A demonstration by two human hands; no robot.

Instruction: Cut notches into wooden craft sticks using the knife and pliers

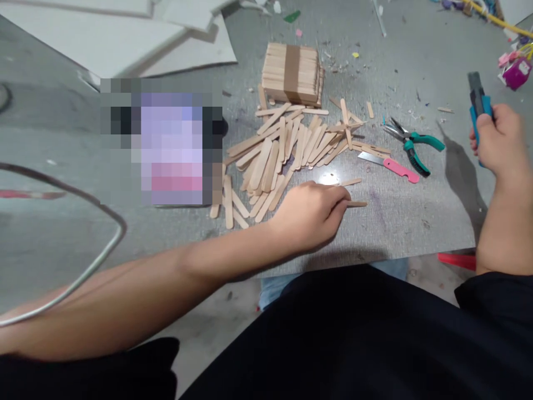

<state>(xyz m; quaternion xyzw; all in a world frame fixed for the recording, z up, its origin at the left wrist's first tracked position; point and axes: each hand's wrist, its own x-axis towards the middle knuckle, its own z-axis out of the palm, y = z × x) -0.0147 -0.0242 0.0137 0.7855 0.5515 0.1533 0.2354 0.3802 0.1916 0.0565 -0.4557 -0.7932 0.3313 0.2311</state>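
Wooden craft stick (357, 204) pinched in the left hand (310, 214)
Near the front edge of the table (416, 222), its visible end points rightward, long axis running crosswise before the person; the right hand (502, 139), well apart, grips a blue-and-black hand tool (478, 95).

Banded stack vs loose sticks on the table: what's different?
The banded stack forms a fairly neat block; the loose sticks sprawl at mixed angles. A brown band wraps the stack, while none holds the loose sticks together. Both look like pale, flat wooden sticks.
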